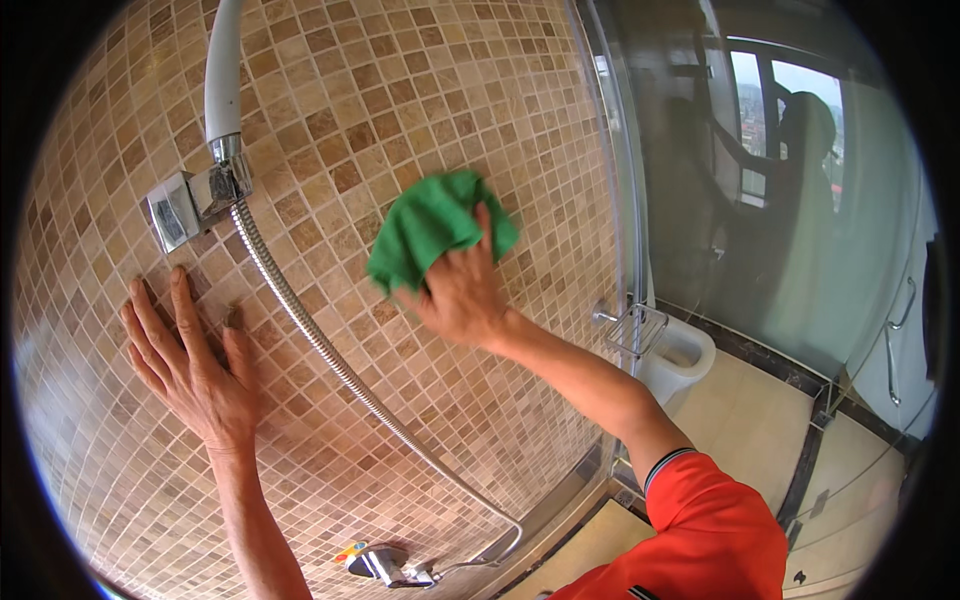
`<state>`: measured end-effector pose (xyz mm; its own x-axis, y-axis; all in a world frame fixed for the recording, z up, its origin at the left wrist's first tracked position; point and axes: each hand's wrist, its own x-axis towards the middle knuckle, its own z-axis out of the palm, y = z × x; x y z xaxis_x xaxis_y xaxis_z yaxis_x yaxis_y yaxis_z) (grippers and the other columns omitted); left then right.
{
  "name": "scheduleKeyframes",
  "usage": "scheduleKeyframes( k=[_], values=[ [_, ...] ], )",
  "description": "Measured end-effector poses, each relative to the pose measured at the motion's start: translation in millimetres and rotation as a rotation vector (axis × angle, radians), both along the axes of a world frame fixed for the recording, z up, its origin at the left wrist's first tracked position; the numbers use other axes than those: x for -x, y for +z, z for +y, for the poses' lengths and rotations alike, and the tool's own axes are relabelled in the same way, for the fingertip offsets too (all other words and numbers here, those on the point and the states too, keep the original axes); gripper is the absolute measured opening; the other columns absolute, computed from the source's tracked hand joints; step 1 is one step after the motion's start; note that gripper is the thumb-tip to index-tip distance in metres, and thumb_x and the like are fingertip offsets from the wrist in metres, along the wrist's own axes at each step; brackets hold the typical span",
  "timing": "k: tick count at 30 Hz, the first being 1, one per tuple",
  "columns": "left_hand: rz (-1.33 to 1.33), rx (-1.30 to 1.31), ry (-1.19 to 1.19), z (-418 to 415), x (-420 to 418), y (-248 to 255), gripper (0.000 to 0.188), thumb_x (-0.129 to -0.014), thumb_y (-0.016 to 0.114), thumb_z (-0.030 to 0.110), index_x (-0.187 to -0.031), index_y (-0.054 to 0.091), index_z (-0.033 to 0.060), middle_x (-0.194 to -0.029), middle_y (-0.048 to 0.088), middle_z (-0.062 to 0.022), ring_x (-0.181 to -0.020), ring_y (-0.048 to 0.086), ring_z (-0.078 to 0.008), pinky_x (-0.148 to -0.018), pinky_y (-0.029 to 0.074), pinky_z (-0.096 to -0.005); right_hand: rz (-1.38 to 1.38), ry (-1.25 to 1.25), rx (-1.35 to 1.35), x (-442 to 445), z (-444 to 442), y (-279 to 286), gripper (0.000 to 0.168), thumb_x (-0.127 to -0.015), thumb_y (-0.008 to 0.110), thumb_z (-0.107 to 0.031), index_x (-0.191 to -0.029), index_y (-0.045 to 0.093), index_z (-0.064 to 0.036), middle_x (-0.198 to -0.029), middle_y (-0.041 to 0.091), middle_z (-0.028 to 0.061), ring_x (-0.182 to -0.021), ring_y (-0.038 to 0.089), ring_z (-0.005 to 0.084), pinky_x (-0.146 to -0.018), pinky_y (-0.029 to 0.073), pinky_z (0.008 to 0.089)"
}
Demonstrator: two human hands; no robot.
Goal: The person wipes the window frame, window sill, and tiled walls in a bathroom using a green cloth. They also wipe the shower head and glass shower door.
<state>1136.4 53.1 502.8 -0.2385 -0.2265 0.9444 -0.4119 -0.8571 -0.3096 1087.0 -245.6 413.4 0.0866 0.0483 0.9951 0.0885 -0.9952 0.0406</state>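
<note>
My right hand (465,292) holds a green cloth (442,225) against the brown mosaic-tiled wall (337,135); hand and cloth are slightly blurred. At the left, my left hand (199,360) lies on the tiles with its fingers spread, holding nothing. Just above it is a chrome shower bracket (199,202), which carries a white-handled hand shower (223,75) whose head is out of the picture. A ribbed metal shower hose (322,345) curves between my hands down to a chrome mixer tap (379,562).
A wire basket (637,330) sticks out from the wall at the right, above a white toilet or bidet (679,360). A glass panel (750,225) with reflections stands beyond a metal-framed edge (626,165). A floor drain (624,499) lies low near the wall.
</note>
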Motion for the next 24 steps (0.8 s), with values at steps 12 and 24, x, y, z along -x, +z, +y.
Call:
scheduleKeyframes(
  k=[12,24],
  values=[
    [0.013,-0.016,-0.003,11,3,2,0.061,-0.100,0.054,0.031,-0.159,0.043,0.0215,-0.169,0.027,-0.0130,-0.157,0.021,-0.0351,-0.126,0.015,-0.0546,-0.173,0.070,0.077,-1,-48,146,0.062,-0.094,0.057,-0.062,-0.117,0.071,-0.006,-0.143,0.050,0.0255,-0.138,0.038,0.0515,-0.117,0.021,0.0697],
    [0.041,-0.004,0.059,11,7,1,0.062,-0.101,0.050,0.036,-0.159,0.042,0.0179,-0.169,0.026,-0.0170,-0.157,0.021,-0.0390,-0.125,0.016,-0.0560,-0.239,0.031,0.249,-4,-15,151,0.058,-0.096,0.061,-0.056,-0.119,0.061,-0.003,-0.129,0.054,0.0249,-0.124,0.046,0.0406,-0.104,0.028,0.0656]
  ],
)
